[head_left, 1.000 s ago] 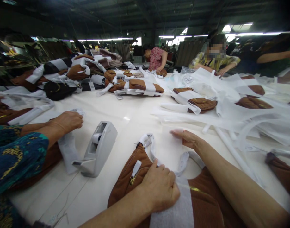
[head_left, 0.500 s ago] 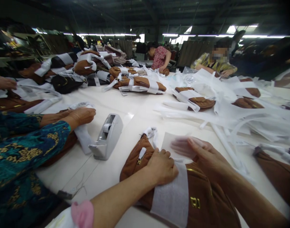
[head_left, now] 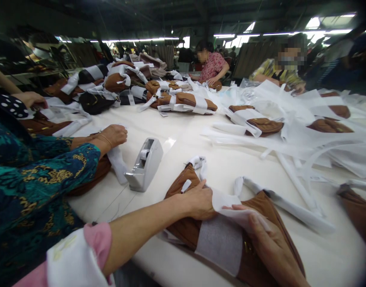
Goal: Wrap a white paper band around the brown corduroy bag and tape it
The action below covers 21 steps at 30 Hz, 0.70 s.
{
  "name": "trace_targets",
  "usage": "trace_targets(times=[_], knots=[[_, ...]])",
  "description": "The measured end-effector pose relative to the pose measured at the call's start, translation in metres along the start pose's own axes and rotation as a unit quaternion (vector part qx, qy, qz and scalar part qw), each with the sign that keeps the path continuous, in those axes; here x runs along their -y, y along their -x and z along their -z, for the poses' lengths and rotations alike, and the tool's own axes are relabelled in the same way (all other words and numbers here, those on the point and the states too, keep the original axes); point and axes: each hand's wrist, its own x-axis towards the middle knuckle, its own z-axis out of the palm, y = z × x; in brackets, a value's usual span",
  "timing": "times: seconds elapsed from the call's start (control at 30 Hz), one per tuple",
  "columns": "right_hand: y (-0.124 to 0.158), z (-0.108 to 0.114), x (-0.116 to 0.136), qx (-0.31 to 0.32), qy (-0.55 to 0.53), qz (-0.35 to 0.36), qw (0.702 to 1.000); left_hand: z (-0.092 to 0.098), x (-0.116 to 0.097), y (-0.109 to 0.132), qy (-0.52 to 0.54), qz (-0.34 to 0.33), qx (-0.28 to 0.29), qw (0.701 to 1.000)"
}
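Observation:
A brown handbag (head_left: 178, 187) lies before me on the white table, with a band of white wrapping sheet (head_left: 220, 241) across its middle. My left hand (head_left: 199, 201) is closed at the far left edge of the band, pinching the sheet against the bag. On the other side, my right hand (head_left: 265, 235) grips the sheet's loose flap between thumb and fingers, above the bag's gold emblem. That hand partly covers the emblem. The bag's white-wrapped strap (head_left: 290, 207) stretches out to the right.
A grey tape dispenser (head_left: 145, 165) stands left of the bag, near a co-worker's hand (head_left: 115, 135). Wrapped bags (head_left: 185, 101) are heaped farther back. White sheets (head_left: 290, 115) spread over the right side, and another brown bag (head_left: 356, 215) lies at the right edge. Two people work across the table.
My right hand has come down and nearer with the loose flap, which now folds over the bag. The wrapped strap has come into sight. The whole view has shifted slightly.

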Motion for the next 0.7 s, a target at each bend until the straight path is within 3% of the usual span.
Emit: trace_targets(times=[0.07,0.23,0.3,0.43,0.53,0.63,0.7], knots=[[0.002,0.000,0.005,0.040,0.057,0.027,0.997,0.000,0.005,0.005,-0.005,-0.006,0.003,1.000],[0.014,0.002,-0.002,0.092,0.087,0.067,0.990,-0.007,0.003,0.015,-0.067,0.078,-0.087,0.991],[0.019,0.005,-0.005,0.097,0.104,0.078,0.987,-0.006,0.002,0.018,-0.066,0.088,-0.082,0.991],[0.022,0.002,-0.004,0.068,0.137,0.103,0.983,-0.001,0.009,0.021,0.012,0.044,-0.021,0.999],[0.017,-0.013,-0.011,0.029,0.150,0.209,0.966,-0.003,0.014,0.021,0.016,0.042,-0.011,0.999],[0.014,-0.035,-0.029,0.011,0.186,0.355,0.916,-0.010,0.012,0.022,-0.009,0.059,-0.026,0.998],[0.016,-0.049,-0.040,-0.001,0.233,0.393,0.890,-0.014,0.009,0.023,-0.019,0.070,-0.035,0.997]])
